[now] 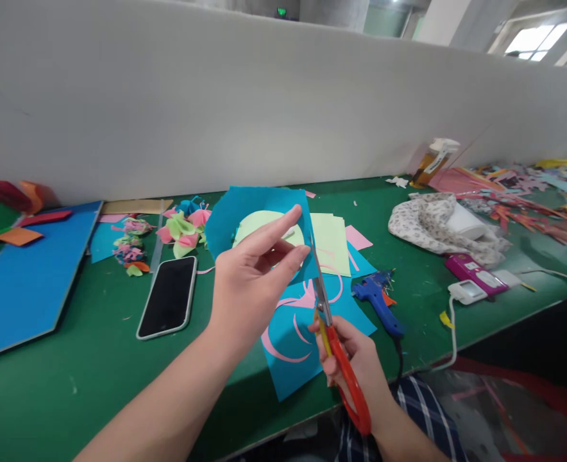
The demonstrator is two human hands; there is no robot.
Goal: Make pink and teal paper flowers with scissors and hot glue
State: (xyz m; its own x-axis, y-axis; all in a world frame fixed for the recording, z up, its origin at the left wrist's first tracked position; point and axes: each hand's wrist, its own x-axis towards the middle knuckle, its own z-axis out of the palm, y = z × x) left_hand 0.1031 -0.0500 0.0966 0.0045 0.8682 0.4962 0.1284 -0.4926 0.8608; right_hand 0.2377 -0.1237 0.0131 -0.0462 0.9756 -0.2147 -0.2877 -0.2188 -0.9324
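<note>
Two things gripped near centre: blue sheet (257, 197) in left hand (254, 266), partly masked by it; red-handled scissors (349, 375) in right hand (365, 359), blades at sheet's four-o'clock edge. Outward from sheet: pale-green papers (335, 240) just beside at three, floral cloth (412, 228) well apart beyond; blue glue gun (382, 308) at four; pink strips (274, 350) loose below at six; phone (168, 298) at eight; paper flowers (182, 230) at nine.

Room to pass lies on the tabletop (120, 369) in front of the phone (169, 298), while the glue gun (380, 305) obstructs right of the scissors (332, 335) and a partition (192, 102) bounds the back.
</note>
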